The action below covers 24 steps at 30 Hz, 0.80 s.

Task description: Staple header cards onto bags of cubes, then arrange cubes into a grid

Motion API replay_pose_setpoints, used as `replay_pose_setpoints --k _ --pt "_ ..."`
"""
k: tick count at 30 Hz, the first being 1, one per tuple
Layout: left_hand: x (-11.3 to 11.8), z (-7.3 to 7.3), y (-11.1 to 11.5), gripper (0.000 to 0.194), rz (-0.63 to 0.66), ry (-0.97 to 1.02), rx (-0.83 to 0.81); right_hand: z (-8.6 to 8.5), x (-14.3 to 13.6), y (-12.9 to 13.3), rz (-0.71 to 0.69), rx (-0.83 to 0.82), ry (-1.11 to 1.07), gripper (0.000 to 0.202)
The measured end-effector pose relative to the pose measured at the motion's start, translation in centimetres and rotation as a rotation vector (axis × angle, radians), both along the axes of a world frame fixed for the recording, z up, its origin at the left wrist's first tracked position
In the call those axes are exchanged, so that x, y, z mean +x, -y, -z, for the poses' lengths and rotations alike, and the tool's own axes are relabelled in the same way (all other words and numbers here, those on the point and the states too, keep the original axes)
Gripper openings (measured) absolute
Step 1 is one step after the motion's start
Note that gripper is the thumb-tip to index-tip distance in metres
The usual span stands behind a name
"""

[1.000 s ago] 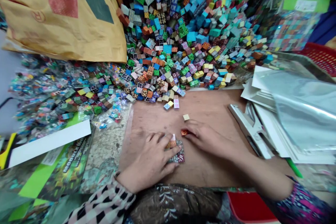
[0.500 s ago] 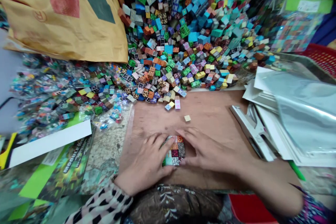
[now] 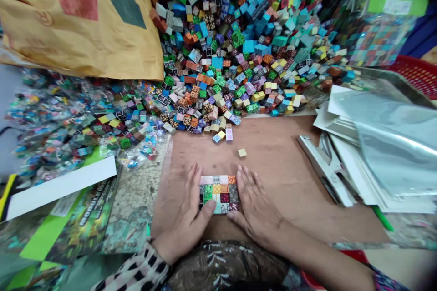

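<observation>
On the brown board (image 3: 273, 163) in front of me lies a flat rectangular block of small patterned cubes (image 3: 216, 189), packed in rows of pink, green, orange, dark red, grey and white. My left hand (image 3: 189, 209) stands along its left edge, fingers stretched forward, with the thumb over the block's near part. Along the right edge, my right hand (image 3: 257, 204) has its fingers extended and its thumb by the near right corner. The hands flank the block without wrapping round it. Beyond it sits a single cream cube (image 3: 242, 153); a pink piece (image 3: 229, 134) lies farther off.
A large heap of loose coloured cubes (image 3: 218, 63) fills the back. At left are a yellow sack (image 3: 129, 45), small plastic packets (image 3: 51, 113) and a white strip (image 3: 64, 186). A stapler (image 3: 324, 170) lies at right beside white cards and clear film (image 3: 399, 145).
My left hand has shifted left off the block's top, uncovering more of its cubes. My right hand has turned so its fingers point forward along the right edge. The view has shifted slightly.
</observation>
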<state>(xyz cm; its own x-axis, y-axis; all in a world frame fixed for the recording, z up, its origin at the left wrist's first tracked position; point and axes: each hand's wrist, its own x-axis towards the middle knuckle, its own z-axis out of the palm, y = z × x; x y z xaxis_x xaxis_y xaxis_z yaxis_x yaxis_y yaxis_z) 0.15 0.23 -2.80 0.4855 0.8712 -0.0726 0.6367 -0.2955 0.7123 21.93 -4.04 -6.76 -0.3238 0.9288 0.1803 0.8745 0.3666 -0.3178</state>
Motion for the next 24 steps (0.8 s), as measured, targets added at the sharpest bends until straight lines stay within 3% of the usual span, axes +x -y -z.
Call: replay_pose_setpoints --k 8,13,16,19,24 --pt "0.3 1.4 0.6 0.062 -0.059 0.119 -0.157 0.2 -1.1 -0.2 -0.004 -0.028 0.017 0.096" --pt "-0.1 0.2 -0.5 0.059 -0.085 0.068 -0.085 -1.6 0.3 -1.1 0.029 -0.048 -0.082 0.082" --pt "0.3 -0.8 -3.1 0.052 -0.089 0.005 0.038 -3.8 2.2 -4.8 0.154 -0.054 -0.221 0.060" --pt "1.9 -1.2 -6.8 0.046 -0.023 -0.041 0.180 -5.3 3.8 -10.7 0.236 -0.054 -0.229 0.052" --pt "6.1 -0.3 -11.8 0.052 0.029 -0.254 0.328 -5.0 3.9 -19.2 0.298 -0.060 -0.151 0.052"
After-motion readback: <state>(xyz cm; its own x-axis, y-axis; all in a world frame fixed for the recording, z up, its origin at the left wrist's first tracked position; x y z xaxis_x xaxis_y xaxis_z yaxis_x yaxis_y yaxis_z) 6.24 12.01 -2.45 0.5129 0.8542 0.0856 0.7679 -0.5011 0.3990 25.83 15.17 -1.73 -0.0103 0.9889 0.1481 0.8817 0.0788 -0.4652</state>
